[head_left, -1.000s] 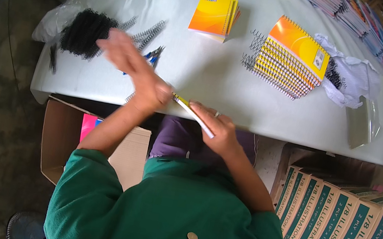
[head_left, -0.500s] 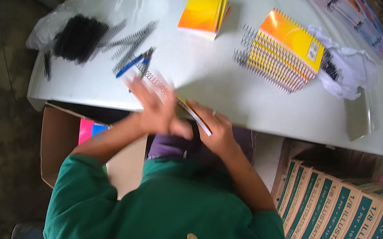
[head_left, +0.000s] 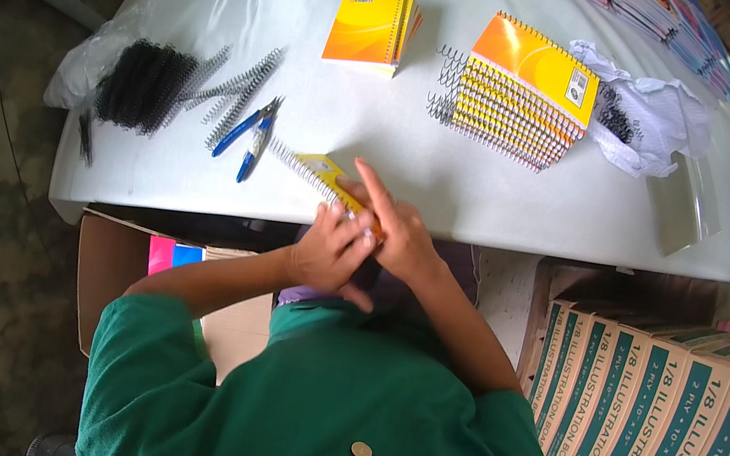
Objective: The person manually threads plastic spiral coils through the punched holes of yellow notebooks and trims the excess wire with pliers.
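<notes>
A small yellow and orange notebook (head_left: 321,166) is tilted at the table's front edge. A wire coil (head_left: 288,155) runs along its spine and sticks out past its far left end. My right hand (head_left: 403,242) is closed around the notebook's near right part, its index finger stretched over the cover. At the spine, my left hand (head_left: 328,249) rests with bent fingers against the coil and the notebook's near end, thumb pointing down. Left of the notebook lie blue-handled pliers (head_left: 241,132) and a blue and white cutter-like tool (head_left: 255,149).
Black wire coils (head_left: 145,85) are heaped at the left, with loose coils (head_left: 238,91) beside them. Spiral notebooks (head_left: 528,91) are stacked at the right, and a smaller stack (head_left: 369,28) stands mid-table. Crumpled white plastic (head_left: 667,124) lies farther right. Below are cardboard boxes (head_left: 634,408).
My left hand has come down and right from over the coil to the notebook's near end. The notebook has turned to show its cover, and more of its spine is coiled.
</notes>
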Tool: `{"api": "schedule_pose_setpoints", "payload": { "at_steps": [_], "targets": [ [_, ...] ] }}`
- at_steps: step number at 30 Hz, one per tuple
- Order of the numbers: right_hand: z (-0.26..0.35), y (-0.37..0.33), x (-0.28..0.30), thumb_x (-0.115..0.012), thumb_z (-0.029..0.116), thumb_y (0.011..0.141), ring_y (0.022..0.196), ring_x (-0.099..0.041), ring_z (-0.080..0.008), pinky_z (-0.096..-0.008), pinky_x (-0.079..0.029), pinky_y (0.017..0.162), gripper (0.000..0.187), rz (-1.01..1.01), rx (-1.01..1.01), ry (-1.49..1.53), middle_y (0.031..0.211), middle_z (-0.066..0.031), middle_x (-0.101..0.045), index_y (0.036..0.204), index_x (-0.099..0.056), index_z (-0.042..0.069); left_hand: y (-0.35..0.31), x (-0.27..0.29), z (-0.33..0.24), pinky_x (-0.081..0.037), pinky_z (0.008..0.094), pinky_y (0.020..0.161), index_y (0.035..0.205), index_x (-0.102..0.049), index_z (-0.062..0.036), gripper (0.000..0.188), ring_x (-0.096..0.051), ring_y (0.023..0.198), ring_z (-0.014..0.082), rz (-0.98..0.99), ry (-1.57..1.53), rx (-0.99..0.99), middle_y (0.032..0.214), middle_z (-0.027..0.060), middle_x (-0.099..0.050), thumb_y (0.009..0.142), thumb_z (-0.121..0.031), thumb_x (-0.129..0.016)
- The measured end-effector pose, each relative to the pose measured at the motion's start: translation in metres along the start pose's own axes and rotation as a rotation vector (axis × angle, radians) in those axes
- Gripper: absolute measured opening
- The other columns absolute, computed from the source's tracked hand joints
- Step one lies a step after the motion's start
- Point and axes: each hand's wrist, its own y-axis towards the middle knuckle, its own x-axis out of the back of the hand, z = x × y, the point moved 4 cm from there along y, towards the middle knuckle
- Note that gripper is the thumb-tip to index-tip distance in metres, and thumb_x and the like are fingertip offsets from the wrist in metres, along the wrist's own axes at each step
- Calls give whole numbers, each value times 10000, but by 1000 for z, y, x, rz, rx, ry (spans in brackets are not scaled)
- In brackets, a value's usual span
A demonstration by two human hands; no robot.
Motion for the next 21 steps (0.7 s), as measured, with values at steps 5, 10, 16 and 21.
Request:
{"api": "schedule_pose_setpoints", "payload": {
  "at_steps": [5, 10, 16, 21],
  "targets": [
    [-1, -1, -6, -593, 32, 789, 905, -618, -350, -396, -512, 743, 737, -26, -115, 95, 1117, -133, -611, 1401, -185, 67, 63, 39, 52, -253, 709, 866, 1396, -102, 52, 1271, -237, 1202, 576, -284, 432, 279, 1342, 367, -218, 575, -879, -374],
    [-8, -2, -4, -599, 9, 779, 920, -612, -359, -385, -510, 753, 718, -40, -135, 162, 1128, -122, -608, 1385, -221, 72, -23, -25, 10, -128, 757, 862, 1284, -336, 50, 1144, -145, 1244, 586, 373, 70, 89, 1361, 345, -214, 603, -869, -370],
    [-5, 3, -10, -580, 45, 828, 925, -616, -338, -375, -504, 768, 666, -3, -127, 155, 1089, -135, -623, 1386, -217, 79, 52, 24, 41, -55, 683, 975, 1353, -120, 129, 968, -87, 1272, 577, -106, 186, 199, 1379, 383, -97, 832, -635, -404],
    [-11, 1, 3, -583, 61, 835, 927, -616, -377, -399, -499, 759, 692, -31, -259, 240, 1049, -184, -627, 1391, -175, 119, 35, 19, 12, -285, 589, 886, 1293, -371, -18, 804, -395, 1143, 424, 202, 108, 185, 1291, 208, -405, 703, -509, -610]
  ]
}}
